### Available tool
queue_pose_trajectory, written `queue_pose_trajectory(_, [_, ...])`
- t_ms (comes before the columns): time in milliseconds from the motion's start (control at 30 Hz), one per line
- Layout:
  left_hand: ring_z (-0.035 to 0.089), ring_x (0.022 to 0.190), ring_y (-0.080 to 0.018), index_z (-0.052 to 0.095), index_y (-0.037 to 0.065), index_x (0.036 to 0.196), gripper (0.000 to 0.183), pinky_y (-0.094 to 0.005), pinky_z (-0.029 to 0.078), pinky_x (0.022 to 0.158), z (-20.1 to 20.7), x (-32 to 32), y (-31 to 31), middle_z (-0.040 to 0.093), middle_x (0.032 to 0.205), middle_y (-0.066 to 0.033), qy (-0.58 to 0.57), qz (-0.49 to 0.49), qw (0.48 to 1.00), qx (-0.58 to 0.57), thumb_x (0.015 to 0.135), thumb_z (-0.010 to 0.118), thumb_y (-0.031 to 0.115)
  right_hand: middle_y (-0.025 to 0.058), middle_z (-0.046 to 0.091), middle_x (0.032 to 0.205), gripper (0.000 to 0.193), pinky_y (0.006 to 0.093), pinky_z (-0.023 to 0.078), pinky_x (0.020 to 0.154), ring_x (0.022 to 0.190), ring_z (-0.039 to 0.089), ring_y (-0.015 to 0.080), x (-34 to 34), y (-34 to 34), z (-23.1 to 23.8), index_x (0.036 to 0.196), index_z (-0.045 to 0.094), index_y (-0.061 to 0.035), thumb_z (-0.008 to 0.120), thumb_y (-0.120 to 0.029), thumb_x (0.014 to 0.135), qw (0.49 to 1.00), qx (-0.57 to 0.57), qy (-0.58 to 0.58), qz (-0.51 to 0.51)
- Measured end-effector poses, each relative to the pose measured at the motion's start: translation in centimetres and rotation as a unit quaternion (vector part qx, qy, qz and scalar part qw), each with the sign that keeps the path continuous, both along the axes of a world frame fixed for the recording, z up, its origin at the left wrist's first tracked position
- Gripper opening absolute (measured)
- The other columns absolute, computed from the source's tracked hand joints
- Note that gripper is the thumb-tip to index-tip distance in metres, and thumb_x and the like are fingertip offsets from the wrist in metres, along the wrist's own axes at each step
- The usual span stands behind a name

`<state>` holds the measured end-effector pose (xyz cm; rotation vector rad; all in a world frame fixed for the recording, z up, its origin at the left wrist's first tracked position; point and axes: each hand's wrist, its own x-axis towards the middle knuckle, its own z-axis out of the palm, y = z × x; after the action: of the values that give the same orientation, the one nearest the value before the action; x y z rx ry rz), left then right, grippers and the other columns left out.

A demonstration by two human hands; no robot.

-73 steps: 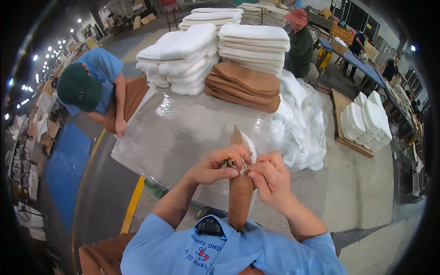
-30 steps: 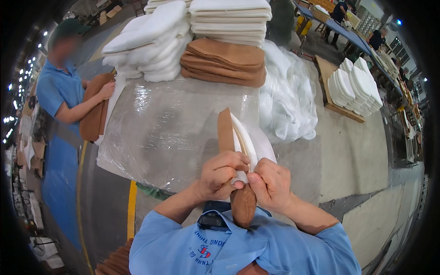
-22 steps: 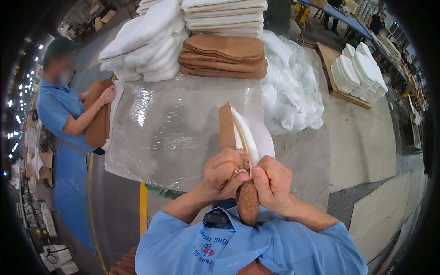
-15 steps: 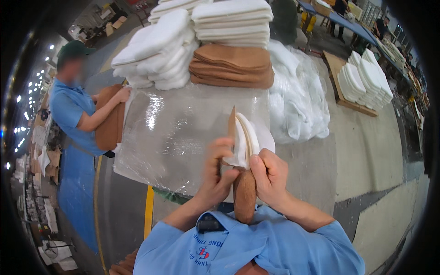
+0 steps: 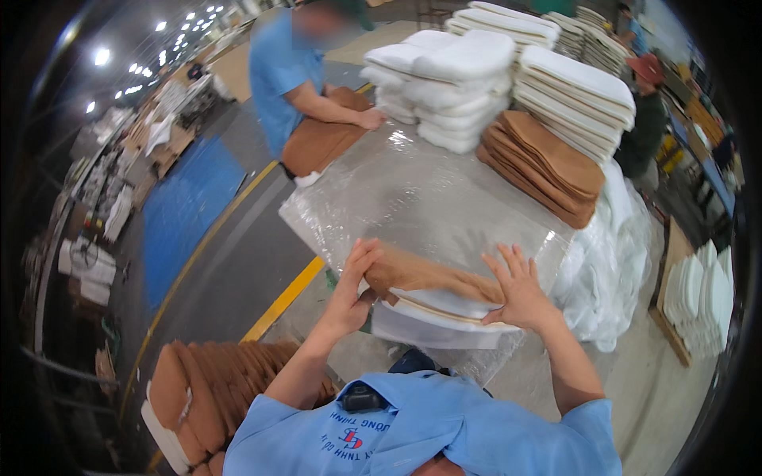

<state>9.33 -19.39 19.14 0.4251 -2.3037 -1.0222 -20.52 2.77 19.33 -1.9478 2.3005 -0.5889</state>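
A long cushion pad (image 5: 429, 274), brown fabric over white padding, lies crosswise at the near table edge. Its white layered side faces me, and the brown top is blurred. My left hand (image 5: 347, 292) is at the pad's left end, fingers stretched out and thumb apart. At the other end, my right hand (image 5: 520, 289) has its fingers spread wide and its thumb by the pad's lower edge. A thin white sheet (image 5: 429, 332) shows below the pad. Clear plastic film (image 5: 365, 186) covers the tabletop beneath.
Brown pads (image 5: 544, 163) and white pad stacks (image 5: 575, 95) stand along the far side. Bundled plastic wrap (image 5: 607, 262) hangs at the right. A co-worker (image 5: 286, 87) handles a brown pad (image 5: 321, 147) at the far left. More brown pads (image 5: 214, 389) stand by my left side.
The pad was upright and end-on before my chest, gripped by my right hand; now it lies crosswise with my hands apart at its ends. My view has turned left.
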Motion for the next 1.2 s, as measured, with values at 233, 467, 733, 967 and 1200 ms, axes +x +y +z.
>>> queue_pose_trajectory(233, [0.032,0.156,-0.0252,0.042,0.011,0.16,0.072,-0.0383,0.02,0.13,-5.3,-6.0,-5.0,0.04,0.164,-0.0115,0.233,0.03,0.949,0.21,0.092,0.039,-0.014,0.0196,0.073,0.099,0.025,0.0447,0.057,0.073,0.087,0.072,0.0395,2.3,-3.8,-8.2,0.109,0.073,-0.0029,0.075,-0.025,0.097,0.991,-0.029,-0.125,0.036])
queue_pose_trajectory(467, [0.057,0.122,-0.0172,0.059,0.009,0.144,0.044,-0.0308,0.044,0.109,-4.5,-19.0,-9.9,0.062,0.135,-0.0059,0.257,0.076,0.911,0.312,0.103,0.045,0.001,0.0165,0.062,0.07,0.021,0.0369,0.049,0.062,0.062,0.057,0.0209,1.3,-4.4,-4.6,0.091,0.069,0.0016,0.07,-0.017,0.101,0.932,-0.124,-0.3,-0.159])
queue_pose_trajectory(733, [0.064,0.114,-0.0182,0.064,0.003,0.139,0.043,-0.0329,0.049,0.103,-13.0,-29.0,-7.7,0.068,0.126,-0.009,0.122,-0.009,0.852,0.509,0.107,0.045,0.024,0.0104,0.071,0.08,0.032,0.0356,0.051,0.072,0.076,0.058,0.0123,3.5,-5.6,-10.8,0.103,0.07,0.0044,0.059,-0.025,0.109,0.816,-0.184,-0.472,-0.28])
queue_pose_trajectory(967, [0.063,0.114,-0.0149,0.063,0.005,0.137,0.041,-0.0306,0.049,0.102,-13.2,-31.6,-7.8,0.068,0.124,-0.0061,0.017,-0.079,0.896,0.436,0.105,0.051,0.027,0.0066,0.069,0.085,0.043,0.0346,0.05,0.07,0.079,0.06,0.0136,-8.4,-10.4,-12.1,0.097,0.071,0.002,0.07,-0.041,0.101,0.82,-0.089,-0.494,-0.275])
queue_pose_trajectory(1200, [0.067,0.107,-0.017,0.067,0.004,0.135,0.041,-0.0311,0.052,0.096,-11.3,-32.5,-9.4,0.072,0.118,-0.0087,-0.1,-0.039,0.945,0.308,0.095,0.062,0.013,0.0114,0.07,0.084,0.05,0.0403,0.051,0.073,0.08,0.065,0.02,-14.0,-16.8,-10.5,0.106,0.074,0.0031,0.06,-0.045,0.106,0.83,0.028,-0.497,-0.253])
